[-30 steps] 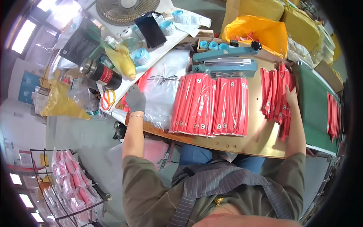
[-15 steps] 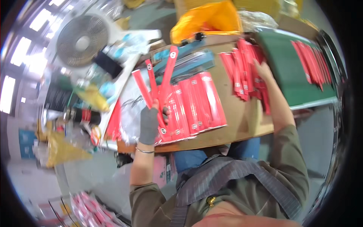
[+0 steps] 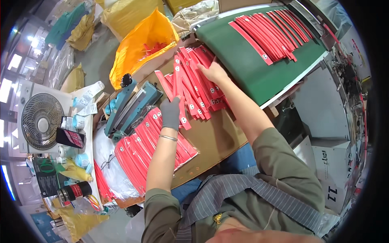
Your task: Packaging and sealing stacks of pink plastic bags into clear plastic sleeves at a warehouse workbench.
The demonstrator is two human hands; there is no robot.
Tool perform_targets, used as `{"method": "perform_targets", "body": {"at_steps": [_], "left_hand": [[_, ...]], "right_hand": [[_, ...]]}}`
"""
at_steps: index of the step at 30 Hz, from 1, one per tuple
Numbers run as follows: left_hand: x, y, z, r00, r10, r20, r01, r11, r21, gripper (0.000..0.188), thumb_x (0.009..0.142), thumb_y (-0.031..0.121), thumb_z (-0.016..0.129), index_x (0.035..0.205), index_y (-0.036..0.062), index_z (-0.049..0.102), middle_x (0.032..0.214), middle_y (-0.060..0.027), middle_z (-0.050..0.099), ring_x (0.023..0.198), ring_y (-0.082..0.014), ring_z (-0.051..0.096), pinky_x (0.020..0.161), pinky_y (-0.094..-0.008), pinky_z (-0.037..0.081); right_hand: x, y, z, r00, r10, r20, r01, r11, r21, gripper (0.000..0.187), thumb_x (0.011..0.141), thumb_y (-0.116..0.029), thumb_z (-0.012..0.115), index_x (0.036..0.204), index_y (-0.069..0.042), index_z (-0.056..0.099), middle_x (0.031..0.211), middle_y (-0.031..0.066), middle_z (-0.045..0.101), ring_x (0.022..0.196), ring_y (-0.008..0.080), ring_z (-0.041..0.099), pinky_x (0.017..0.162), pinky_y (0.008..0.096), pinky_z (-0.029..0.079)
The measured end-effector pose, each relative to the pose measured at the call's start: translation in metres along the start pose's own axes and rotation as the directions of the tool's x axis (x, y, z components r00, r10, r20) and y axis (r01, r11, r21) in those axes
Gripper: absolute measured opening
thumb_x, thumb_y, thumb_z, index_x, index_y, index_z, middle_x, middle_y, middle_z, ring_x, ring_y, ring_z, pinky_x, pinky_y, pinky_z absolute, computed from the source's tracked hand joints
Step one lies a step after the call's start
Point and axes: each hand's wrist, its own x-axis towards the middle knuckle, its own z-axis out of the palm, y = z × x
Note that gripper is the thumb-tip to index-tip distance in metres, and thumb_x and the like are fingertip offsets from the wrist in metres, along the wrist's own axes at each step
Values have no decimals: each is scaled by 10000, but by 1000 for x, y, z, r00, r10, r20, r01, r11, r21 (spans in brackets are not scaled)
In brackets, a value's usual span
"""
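My left hand (image 3: 170, 111), in a grey glove, is closed around a few long flat red strips (image 3: 177, 81) with small white emblems; they stick out above and below it. Beside it a loose pile of the same strips (image 3: 193, 89) lies on brown cardboard (image 3: 210, 139). At the pile's right side, my bare right hand (image 3: 214, 73) grips some strips, its fingertips partly hidden among them. Below my left wrist, clear bags packed with red strips (image 3: 135, 158) lie side by side at the table's left.
A green conveyor belt (image 3: 251, 77) at the right carries a row of red strips (image 3: 265, 36). Behind the pile stands an open orange bag (image 3: 133, 52). A blue hand sealer (image 3: 135, 107) sits left of the pile. Further left are a fan (image 3: 41, 121), a phone (image 3: 71, 137) and a dark bottle (image 3: 75, 191).
My view has swung to the right. The left hand has carried its strips from over the packed bags to the loose pile. The right hand stays at the pile's right side.
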Motion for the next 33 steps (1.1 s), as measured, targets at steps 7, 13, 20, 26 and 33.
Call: {"method": "perform_targets", "body": {"at_steps": [7,13,20,26,33], "left_hand": [[61,3,13,998,-36,-51,58,851,522,746,806,484,641,1242,-93,457,1124,-235,582,1015,-314,585,815,-381,484],[26,1,21,966,-87,242,189,878,-439,572,847,305,660,1297,15,461,1194,-101,572,1064,-203,571,900,-347,472],[-82,76,14,867,462,185,-425,881,-209,491,738,65,741,1176,-46,550,1108,-119,615,984,-163,605,880,-293,475],[-82,52,-7,750,525,403,-573,820,-1,1037,609,88,838,1433,47,209,1354,-107,430,1229,-203,445,1018,-350,398],[-55,44,-3,780,407,475,-478,878,34,1080,564,157,880,1417,51,226,1328,-116,441,1191,-213,484,998,-345,421]], "right_hand": [[-36,-24,22,980,-146,-136,86,924,-373,1076,663,-684,631,1359,61,288,1131,267,556,1066,338,570,899,402,468],[-61,-16,29,843,-221,490,-268,617,740,580,738,-320,750,1154,31,548,929,110,663,822,193,659,754,326,533],[-138,-51,-28,829,-559,18,125,216,968,702,710,-80,752,1303,-32,381,1138,110,569,907,170,603,786,305,518],[-155,-45,-52,560,-825,77,360,327,874,1115,603,-133,858,1460,-80,146,1354,117,405,1229,183,432,1049,335,335],[-141,-47,-49,564,-826,15,458,327,827,993,614,-138,846,1422,-75,272,1256,114,473,1172,185,468,1012,325,366]]}}
